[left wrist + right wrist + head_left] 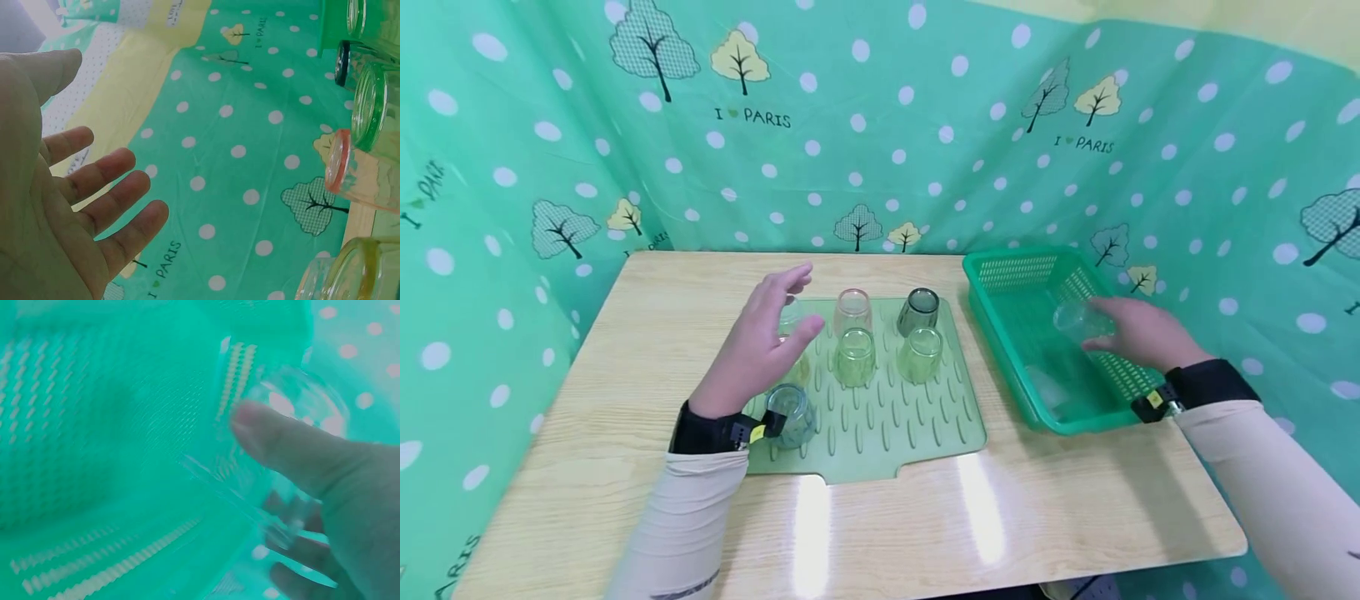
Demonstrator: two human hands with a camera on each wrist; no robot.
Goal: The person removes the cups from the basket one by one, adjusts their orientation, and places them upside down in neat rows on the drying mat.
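A green ribbed drying mat (887,417) lies on the wooden table. Several glasses stand upside down on it: a pink-rimmed one (852,311), a dark one (918,310), two green ones (855,357) (920,353) and a bluish one (792,414) by my left wrist. My left hand (760,337) hovers open over the mat's left side, fingers spread, holding nothing (94,187). My right hand (1138,333) reaches into the green basket (1000,271) and grips a clear glass (1075,319), thumb (281,440) across its side (294,394).
Another clear glass (1048,387) lies in the basket's near end. Green polka-dot cloth (880,125) walls the table on three sides. Bare wood (925,525) stretches along the front edge.
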